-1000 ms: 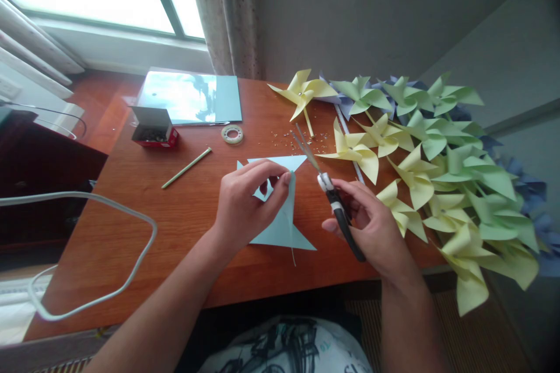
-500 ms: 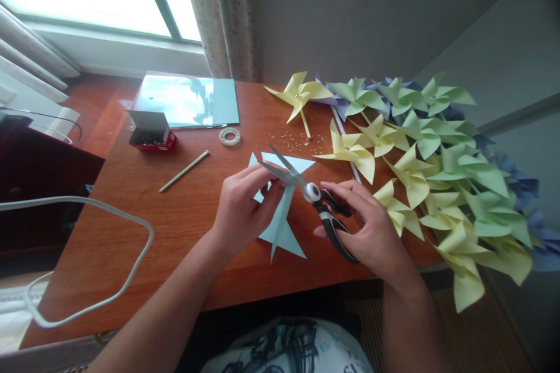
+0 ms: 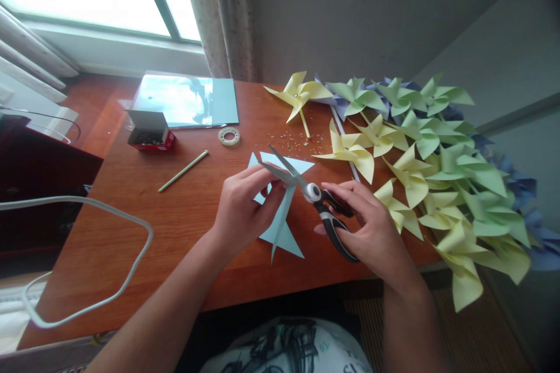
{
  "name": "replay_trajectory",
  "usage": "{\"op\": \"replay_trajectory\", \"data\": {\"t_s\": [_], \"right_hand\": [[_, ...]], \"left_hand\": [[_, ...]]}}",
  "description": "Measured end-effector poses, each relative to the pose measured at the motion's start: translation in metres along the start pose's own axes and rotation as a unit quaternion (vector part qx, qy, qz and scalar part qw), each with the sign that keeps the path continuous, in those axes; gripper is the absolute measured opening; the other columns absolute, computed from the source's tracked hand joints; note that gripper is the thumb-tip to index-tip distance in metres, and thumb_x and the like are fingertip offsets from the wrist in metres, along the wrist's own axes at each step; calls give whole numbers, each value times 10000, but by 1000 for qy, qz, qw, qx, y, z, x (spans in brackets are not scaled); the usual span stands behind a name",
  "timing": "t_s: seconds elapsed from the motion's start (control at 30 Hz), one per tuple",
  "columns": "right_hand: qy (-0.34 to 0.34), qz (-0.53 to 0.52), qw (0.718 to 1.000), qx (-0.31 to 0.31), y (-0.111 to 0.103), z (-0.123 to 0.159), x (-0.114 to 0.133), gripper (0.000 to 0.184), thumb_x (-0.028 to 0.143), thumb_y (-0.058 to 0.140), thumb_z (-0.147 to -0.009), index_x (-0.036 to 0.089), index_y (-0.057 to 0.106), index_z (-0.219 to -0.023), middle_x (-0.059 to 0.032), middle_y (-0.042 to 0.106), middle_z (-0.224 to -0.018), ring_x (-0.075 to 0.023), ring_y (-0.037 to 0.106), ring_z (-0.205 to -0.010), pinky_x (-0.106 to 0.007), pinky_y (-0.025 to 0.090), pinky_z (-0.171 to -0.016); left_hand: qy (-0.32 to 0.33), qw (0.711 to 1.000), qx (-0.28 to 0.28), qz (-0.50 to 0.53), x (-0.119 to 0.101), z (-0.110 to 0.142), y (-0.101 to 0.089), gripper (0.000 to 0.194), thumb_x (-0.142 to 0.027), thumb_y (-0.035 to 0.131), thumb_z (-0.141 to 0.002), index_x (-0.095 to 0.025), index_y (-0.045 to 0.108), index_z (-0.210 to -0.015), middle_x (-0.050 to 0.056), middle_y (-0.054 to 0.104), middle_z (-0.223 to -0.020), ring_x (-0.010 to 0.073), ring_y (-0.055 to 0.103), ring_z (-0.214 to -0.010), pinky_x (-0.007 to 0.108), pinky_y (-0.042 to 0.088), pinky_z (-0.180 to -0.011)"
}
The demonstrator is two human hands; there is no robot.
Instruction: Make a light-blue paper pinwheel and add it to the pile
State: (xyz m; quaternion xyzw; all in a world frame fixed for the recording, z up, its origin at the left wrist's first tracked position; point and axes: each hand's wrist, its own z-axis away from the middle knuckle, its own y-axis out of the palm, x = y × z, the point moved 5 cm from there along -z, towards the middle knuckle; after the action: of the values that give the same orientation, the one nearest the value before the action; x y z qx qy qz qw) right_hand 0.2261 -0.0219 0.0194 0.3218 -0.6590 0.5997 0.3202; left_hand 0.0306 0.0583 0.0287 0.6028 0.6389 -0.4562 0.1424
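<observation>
My right hand (image 3: 366,218) grips a pair of scissors (image 3: 331,222) by its black-and-white handles. The blades are spread and point up to the left. My left hand (image 3: 245,201) is closed, thumb against fingers, with its fingertips at the lower blade; what they pinch is hidden or too small to make out. Beneath the left hand and the blades lies a light blue sheet of paper (image 3: 283,239), cut into pointed flaps and partly covered by the hand. Some flaps stand up from the table.
Finished yellow pinwheels (image 3: 350,148) and green pinwheels (image 3: 450,134) crowd the right side. Tiny scraps (image 3: 301,141) lie behind the blue paper. To the left are a tape roll (image 3: 229,136), a pale green stick (image 3: 184,171), a red box (image 3: 151,139), packaged paper (image 3: 225,102) and a white cable (image 3: 146,233).
Almost nothing differs. Both hands and the scissors keep nearly the same place, and the blades remain apart.
</observation>
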Motion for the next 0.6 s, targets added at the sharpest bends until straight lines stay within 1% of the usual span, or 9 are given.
{"op": "replay_trajectory", "data": {"t_s": [0.13,0.2,0.3,0.37,0.47,0.53,0.6], "right_hand": [[-1,-1,1000,-2,-1,-1,-1,529,322,828,-808,280,660,-1308,-38,619,-1111,-184,662,-924,-317,577,-832],[0,0,1000,-6,-1,-1,-1,520,322,829,-807,283,667,-1300,-34,616,-1104,-178,658,-905,-318,574,-830],[5,-5,1000,-11,0,-2,-4,505,325,835,-798,287,681,-1278,-26,618,-1072,-169,647,-865,-312,569,-795],[18,-27,999,-25,2,-3,-6,486,330,843,-788,297,693,-1248,-22,617,-1046,-175,639,-863,-311,564,-771],[43,-117,991,-47,5,-4,-7,447,341,828,-805,318,689,-1229,-12,595,-1017,-173,629,-860,-309,558,-775],[64,-192,979,-35,8,-6,-7,449,378,815,-817,302,678,-1238,-14,585,-1007,-167,623,-859,-303,555,-790],[95,-261,961,-13,13,-9,-9,443,443,790,-834,266,681,-1226,-21,597,-973,-165,615,-840,-294,549,-775]], "left_hand": [[-5,1000,2,0,-1,0,0,165,-59,595,-895,-156,726,-871,47,759,-846,100,601,-646,201,487,-623],[-6,1000,3,2,-1,0,0,161,-56,596,-893,-152,721,-866,47,750,-842,101,601,-650,201,485,-627],[-5,1000,-1,-3,-1,-1,1,143,-63,603,-897,-145,707,-845,31,709,-779,98,576,-631,203,470,-615],[-8,1000,-8,-6,-1,-1,1,123,-80,619,-903,-144,694,-830,16,676,-734,97,563,-623,207,462,-612],[-25,1000,-11,-3,0,-2,2,110,-103,637,-910,-144,679,-817,11,668,-721,97,564,-627,213,460,-622],[-39,999,-13,-2,2,-2,1,115,-110,634,-915,-144,673,-812,8,662,-714,93,551,-620,214,456,-621],[-52,998,-20,0,4,-1,-1,113,-119,630,-920,-145,669,-817,2,650,-708,90,536,-614,213,448,-611]]}}
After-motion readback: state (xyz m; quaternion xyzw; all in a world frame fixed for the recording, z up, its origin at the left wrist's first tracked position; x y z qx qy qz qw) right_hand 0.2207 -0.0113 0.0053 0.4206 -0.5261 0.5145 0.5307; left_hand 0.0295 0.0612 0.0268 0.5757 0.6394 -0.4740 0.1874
